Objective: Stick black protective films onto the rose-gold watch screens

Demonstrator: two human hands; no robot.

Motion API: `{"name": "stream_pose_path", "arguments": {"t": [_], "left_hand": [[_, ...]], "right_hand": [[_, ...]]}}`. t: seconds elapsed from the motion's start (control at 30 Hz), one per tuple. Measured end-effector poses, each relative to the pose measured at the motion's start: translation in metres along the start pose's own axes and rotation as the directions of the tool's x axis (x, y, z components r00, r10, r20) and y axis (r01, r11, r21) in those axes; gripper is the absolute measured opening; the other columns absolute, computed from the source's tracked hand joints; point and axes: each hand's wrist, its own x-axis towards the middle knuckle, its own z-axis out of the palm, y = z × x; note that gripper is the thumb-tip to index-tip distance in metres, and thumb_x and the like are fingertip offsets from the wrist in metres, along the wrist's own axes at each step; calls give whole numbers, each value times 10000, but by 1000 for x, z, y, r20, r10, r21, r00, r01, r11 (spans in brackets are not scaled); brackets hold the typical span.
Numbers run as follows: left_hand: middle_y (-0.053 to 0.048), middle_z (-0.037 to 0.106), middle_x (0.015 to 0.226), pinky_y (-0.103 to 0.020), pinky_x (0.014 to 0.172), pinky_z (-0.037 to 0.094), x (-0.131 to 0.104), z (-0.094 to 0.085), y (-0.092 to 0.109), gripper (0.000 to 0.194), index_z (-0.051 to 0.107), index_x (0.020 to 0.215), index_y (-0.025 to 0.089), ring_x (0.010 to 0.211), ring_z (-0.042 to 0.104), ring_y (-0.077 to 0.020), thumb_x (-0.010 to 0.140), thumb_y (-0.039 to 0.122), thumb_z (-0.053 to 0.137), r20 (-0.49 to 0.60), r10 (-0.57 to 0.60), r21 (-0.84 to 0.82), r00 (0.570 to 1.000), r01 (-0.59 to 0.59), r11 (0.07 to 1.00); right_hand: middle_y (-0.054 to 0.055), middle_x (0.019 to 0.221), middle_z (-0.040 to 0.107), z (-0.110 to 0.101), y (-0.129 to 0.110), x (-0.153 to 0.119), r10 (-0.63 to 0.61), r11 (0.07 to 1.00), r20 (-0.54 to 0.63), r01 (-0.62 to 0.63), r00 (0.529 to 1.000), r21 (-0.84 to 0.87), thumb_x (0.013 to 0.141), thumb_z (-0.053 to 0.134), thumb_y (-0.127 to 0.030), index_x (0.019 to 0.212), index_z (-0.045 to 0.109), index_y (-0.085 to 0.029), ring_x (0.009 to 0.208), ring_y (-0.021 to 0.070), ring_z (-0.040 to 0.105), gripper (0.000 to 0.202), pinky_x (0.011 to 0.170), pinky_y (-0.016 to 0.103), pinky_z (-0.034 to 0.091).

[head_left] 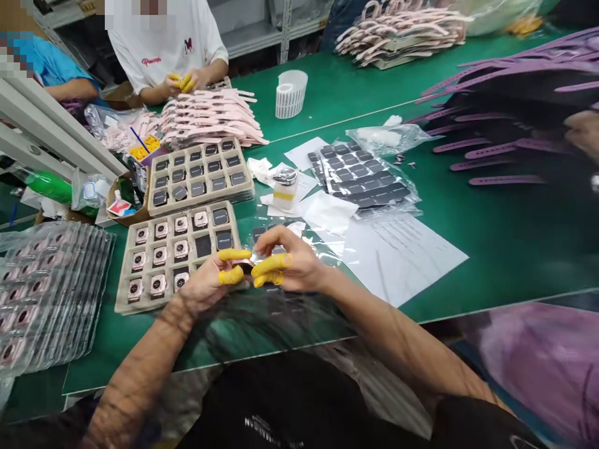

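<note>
My left hand [206, 277] and right hand [302, 265] hold one watch [246, 268] between them, fingertips pinched. Shirt [168, 40] opposite: letter "M". Sheet [402, 262] on desk [496, 249]: print too small to read.

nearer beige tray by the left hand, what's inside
The tray holds pink watch cases and, towards its right end, dark square pieces. The left hand covers its near right corner, so anything there can't be seen.

The paper sheet [397, 255] looks matt, the plastic bag [374, 138] glossy.
</note>
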Motion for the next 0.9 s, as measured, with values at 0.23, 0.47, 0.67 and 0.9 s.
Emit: {"name": "stream_pose_path", "arguments": {"t": [0.23, 0.47, 0.67, 0.9], "left_hand": [[9, 679, 940, -226, 592, 612, 14, 3, -5, 532, 715, 1110, 244, 614, 643, -80, 675, 447, 942, -208, 66, -171, 976, -103, 980], [-29, 751, 940, -273, 694, 643, 12, 0, -13, 794, 671, 1268, 211, 742, 726, -152, 545, 275, 993, -160, 54, -77, 986, -67, 995], [5, 741, 775, -253, 645, 622, 7, 4, -16, 796, 680, 1248, 172, 660, 729, -152, 515, 250, 981, -202, 40, -40, 978, -49, 998], [-21, 778, 804, -252, 642, 608, 3, 11, -16, 646, 739, 1201, 176, 708, 741, -181, 575, 139, 892, -232, 99, 84, 968, -82, 993]], "right_hand": [[18, 786, 612, -19, -55, -92, 601, 748, -83, -596, 795, -291, 927, 653, -479, 747, 618, -268, 706, 204, 581, 279, 635, 369, 500], [97, 1019, 650, -15, -34, -93, 491, 444, -366, -589, 791, -675, 845, 721, -573, 1212, 676, -358, 906, 345, 641, 428, 590, 423, 493], [91, 868, 681, -22, 23, -16, 352, 576, -245, -415, 903, -705, 929, 666, -331, 908, 746, -234, 860, 263, 602, 127, 682, 369, 472], [24, 861, 697, 9, 3, 4, -104, 841, 28, 103, 994, -530, 939, 694, -269, 1048, 679, -284, 741, 191, 604, 111, 618, 341, 480]]}}
